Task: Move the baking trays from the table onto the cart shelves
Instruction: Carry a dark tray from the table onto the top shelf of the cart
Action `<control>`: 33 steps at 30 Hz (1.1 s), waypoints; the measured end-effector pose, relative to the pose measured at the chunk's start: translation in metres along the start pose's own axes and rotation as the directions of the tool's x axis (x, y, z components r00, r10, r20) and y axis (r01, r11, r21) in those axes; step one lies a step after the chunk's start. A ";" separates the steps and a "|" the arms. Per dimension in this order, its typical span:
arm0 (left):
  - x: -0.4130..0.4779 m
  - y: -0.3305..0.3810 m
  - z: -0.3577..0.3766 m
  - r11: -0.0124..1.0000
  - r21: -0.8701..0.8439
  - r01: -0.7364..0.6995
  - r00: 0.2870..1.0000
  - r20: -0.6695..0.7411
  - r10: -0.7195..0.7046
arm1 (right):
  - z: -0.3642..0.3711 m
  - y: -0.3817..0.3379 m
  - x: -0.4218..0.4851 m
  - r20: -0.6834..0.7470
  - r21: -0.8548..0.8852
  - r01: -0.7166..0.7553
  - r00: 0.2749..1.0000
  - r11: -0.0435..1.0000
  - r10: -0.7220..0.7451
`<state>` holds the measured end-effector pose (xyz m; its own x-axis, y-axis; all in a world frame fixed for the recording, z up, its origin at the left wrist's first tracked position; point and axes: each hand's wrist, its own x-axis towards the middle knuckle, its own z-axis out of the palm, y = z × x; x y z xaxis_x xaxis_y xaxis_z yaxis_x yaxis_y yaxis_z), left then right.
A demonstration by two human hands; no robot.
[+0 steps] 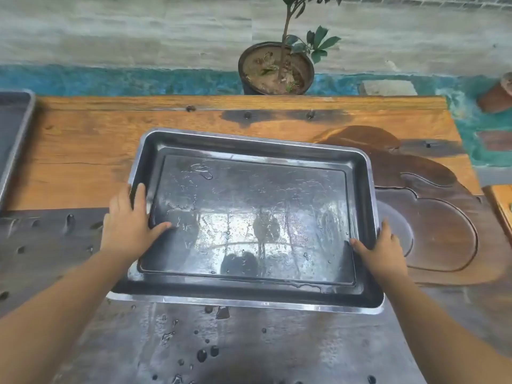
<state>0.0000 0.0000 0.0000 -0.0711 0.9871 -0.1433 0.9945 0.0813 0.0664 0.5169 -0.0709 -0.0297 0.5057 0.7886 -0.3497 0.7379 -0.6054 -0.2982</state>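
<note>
A wet metal baking tray (pixel 249 291) sat toward the middle of the wooden table (pixel 83 151), a little askew to the table's edges, its near rim out over the dark, damp front half and its far rim on the orange planks. The person's left hand (pixel 130 225) held the tray's left rim, thumb laid inside on the sloping wall, fingers along the lip; the right hand (pixel 385 250) clasped the right rim the same way, thumb hooked inside, fingers down the outer side. I could not tell whether the tray was lifted or resting. Water drops (pixel 202 354) lay scattered on the table between the tray and the near edge. A second tray (pixel 13 128) lay at the table's left edge, well apart, with bare planks between. To the right a carved dark hollow (pixel 443 231) began just beside the tray's rim. A potted plant (pixel 275 70) stood beyond the far edge.
</note>
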 end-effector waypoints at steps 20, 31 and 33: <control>0.022 -0.018 0.016 0.852 -0.296 0.432 0.901 0.108 -0.420 | 0.013 0.008 0.007 -0.026 0.133 -0.088 0.995 0.987 0.092; 0.000 -0.041 0.019 0.660 -0.568 0.493 0.870 0.320 -0.375 | -0.004 0.002 0.015 0.161 0.386 -0.308 0.951 0.869 0.265; -0.007 -0.048 0.023 0.563 -0.609 0.559 0.829 0.420 -0.368 | -0.010 0.000 0.011 0.226 0.431 -0.347 0.935 0.833 0.273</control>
<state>-0.0457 -0.0138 -0.0246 -0.3930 0.7308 -0.5581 0.4730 0.6811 0.5589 0.5276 -0.0611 -0.0247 0.5734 0.5479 -0.6091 0.2466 -0.8244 -0.5095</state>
